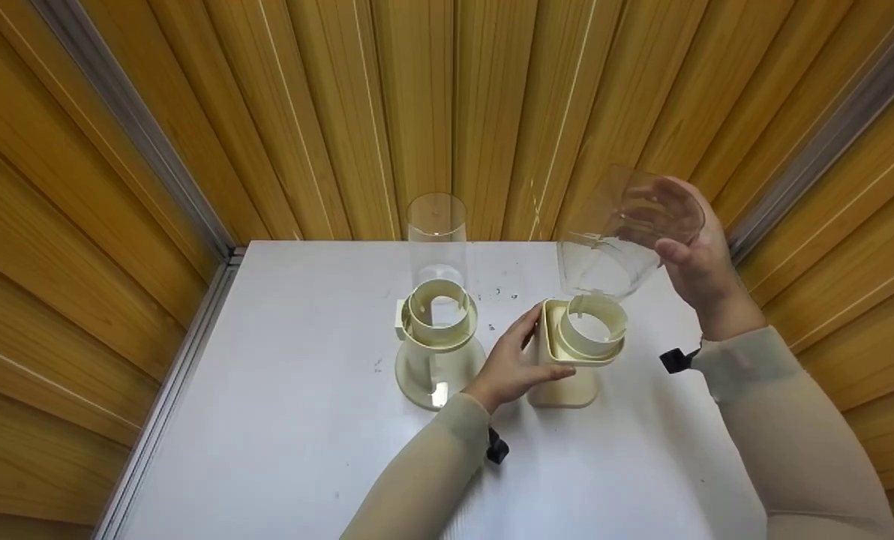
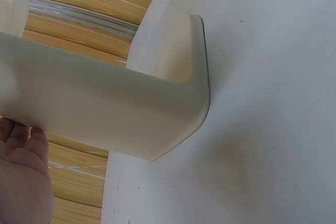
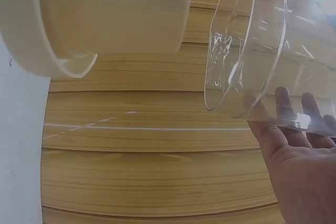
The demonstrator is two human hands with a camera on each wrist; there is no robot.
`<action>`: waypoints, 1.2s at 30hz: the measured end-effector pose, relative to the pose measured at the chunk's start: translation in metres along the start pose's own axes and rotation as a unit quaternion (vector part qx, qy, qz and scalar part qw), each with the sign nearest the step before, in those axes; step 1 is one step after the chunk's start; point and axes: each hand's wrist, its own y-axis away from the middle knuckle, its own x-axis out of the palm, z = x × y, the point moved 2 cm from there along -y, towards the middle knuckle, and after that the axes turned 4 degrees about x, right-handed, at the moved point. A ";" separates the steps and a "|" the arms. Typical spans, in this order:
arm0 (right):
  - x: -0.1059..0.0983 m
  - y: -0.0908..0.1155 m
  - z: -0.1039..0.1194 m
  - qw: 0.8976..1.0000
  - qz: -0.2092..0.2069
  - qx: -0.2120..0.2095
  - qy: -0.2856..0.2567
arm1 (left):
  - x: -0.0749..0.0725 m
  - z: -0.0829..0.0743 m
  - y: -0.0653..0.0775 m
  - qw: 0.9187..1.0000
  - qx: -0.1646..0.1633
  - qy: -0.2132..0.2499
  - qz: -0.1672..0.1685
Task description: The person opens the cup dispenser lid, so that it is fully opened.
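A cream plastic stand (image 1: 593, 346) with a round collar on top and a flat foot rises from the white table. My left hand (image 1: 514, 367) grips its upper part from the left side, thumb along the front. In the left wrist view, the stand's column (image 2: 94, 98) runs down to its foot, with the left fingers (image 2: 23, 140) against it. My right hand (image 1: 698, 259) holds a clear plastic container (image 1: 604, 232), tilted, behind and above the collar. The right wrist view has the container's open rim (image 3: 231, 77) facing the collar (image 3: 115, 14), a gap between them.
Left of the hands stands a second cream stand (image 1: 439, 336) with a round foot. A clear upright cylinder (image 1: 437, 225) shows just behind it. Wood-patterned walls (image 1: 417, 112) enclose the white table (image 1: 282, 390) at the back and sides.
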 end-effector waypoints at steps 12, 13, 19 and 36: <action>-0.018 -0.019 -0.010 0.997 -0.060 0.010 0.046 | 0.000 0.000 0.003 1.000 -0.015 0.004 -0.004; -0.020 -0.020 -0.011 0.996 -0.068 0.014 0.051 | 0.000 0.000 0.003 1.000 -0.017 0.003 -0.004; -0.036 -0.027 -0.025 0.987 -0.128 0.047 0.090 | 0.003 -0.001 0.004 1.000 -0.013 0.001 -0.007; -0.075 -0.015 -0.066 0.956 -0.211 0.124 0.164 | 0.009 -0.003 0.010 1.000 -0.025 0.012 0.001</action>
